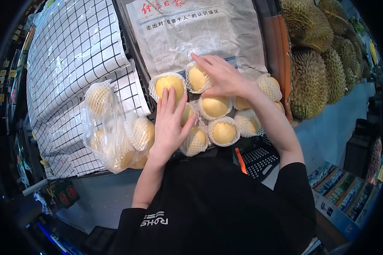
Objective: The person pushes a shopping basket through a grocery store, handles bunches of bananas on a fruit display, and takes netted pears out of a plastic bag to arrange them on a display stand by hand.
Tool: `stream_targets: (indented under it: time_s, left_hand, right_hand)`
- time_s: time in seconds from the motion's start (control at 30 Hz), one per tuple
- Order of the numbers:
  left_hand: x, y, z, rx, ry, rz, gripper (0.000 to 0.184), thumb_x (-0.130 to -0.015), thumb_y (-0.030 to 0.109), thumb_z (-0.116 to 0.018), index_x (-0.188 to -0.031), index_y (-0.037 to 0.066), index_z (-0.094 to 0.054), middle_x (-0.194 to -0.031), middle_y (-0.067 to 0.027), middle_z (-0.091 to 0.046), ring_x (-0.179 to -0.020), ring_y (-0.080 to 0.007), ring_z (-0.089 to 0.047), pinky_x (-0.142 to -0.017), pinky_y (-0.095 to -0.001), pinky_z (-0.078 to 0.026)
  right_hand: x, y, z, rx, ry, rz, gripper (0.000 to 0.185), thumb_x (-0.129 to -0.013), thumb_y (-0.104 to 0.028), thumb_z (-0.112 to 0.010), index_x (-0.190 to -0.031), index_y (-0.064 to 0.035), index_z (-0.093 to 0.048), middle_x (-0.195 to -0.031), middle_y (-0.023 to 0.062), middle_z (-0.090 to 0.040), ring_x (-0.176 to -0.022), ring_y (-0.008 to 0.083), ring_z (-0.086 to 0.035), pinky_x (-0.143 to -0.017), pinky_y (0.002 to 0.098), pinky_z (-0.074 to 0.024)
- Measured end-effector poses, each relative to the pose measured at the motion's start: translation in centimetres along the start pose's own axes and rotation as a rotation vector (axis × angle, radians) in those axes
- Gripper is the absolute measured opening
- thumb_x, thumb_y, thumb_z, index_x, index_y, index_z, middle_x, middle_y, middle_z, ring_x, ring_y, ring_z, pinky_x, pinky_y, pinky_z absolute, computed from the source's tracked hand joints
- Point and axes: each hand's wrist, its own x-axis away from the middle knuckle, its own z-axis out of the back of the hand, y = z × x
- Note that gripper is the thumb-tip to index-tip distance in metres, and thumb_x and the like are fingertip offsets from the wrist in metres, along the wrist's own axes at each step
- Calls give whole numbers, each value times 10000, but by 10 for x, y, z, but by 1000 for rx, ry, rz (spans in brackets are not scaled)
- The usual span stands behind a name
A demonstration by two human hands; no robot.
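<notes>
My left hand (170, 123) lies with fingers stretched out over a round yellow fruit (173, 81) in a white foam net. Its fingertips touch the front of that fruit, and the thumb points toward another netted fruit (186, 114). My right hand (223, 76) curves round the right side of a second yellow fruit (196, 79), thumb below and fingers above. Nearer me, several more netted fruits sit close together, among them one fruit (215, 106) just below my right hand and another (224, 131) at the front.
A newspaper (191, 38) lines the crate behind the fruits. To the left, a clear plastic bag (108, 146) of netted fruit rests on a checked sheet (81, 46). Several durians (308, 83) are piled at the right. A black perforated basket (257, 157) is near my body.
</notes>
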Motion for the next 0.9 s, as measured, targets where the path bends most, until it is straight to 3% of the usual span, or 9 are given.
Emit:
stream_targets:
  time_s: [0.3,0.47,0.57,0.7,0.8,0.9]
  left_hand:
    - [4,-6,-1,10,8,-6,580,-872,228,-703,-1376,12,-512,-1526,-287,-300,-1429,-463,-259,-1136,-528,-274]
    - [5,-4,-2,83,45,12,571,-870,205,-707,-1368,1,-516,-1527,-289,-300,-1431,-458,-263,-1140,-509,-279]
    - [8,-3,-1,110,69,-7,554,-874,185,-704,-1359,-10,-521,-1525,-291,-305,-1428,-457,-270,-1139,-500,-285]
    - [11,3,3,132,67,-30,539,-876,156,-699,-1355,-16,-522,-1531,-285,-301,-1433,-449,-269,-1140,-489,-289]
    - [14,3,5,152,70,-43,539,-874,132,-698,-1362,-12,-519,-1541,-274,-294,-1442,-437,-261,-1141,-480,-287]
    - [18,2,5,165,94,-53,549,-879,209,-701,-1354,-4,-527,-1514,-302,-313,-1413,-473,-290,-1131,-532,-285]
  right_hand:
    - [-9,-2,-7,-16,-73,63,1051,-659,-202,-822,-1523,-31,-249,-1430,201,-426,-1304,350,-421,-1109,412,-359]
    - [-5,-10,1,3,-68,-37,1046,-671,-196,-814,-1525,-38,-233,-1470,181,-395,-1384,332,-354,-1172,542,-234]
    - [-3,-17,-4,78,5,36,1015,-680,-237,-805,-1514,-41,-261,-1392,180,-456,-1323,350,-409,-1150,567,-248]
    - [-3,-19,-3,67,-53,-26,1004,-691,-180,-784,-1528,-56,-243,-1440,178,-428,-1373,336,-372,-1168,552,-232]
    - [-4,-8,-2,-19,-30,3,959,-695,-179,-768,-1516,-59,-286,-1406,186,-461,-1314,337,-423,-1138,485,-304]
    - [-5,-8,2,34,-38,-2,935,-694,-178,-770,-1498,-46,-312,-1338,171,-502,-1262,333,-456,-1074,434,-361]
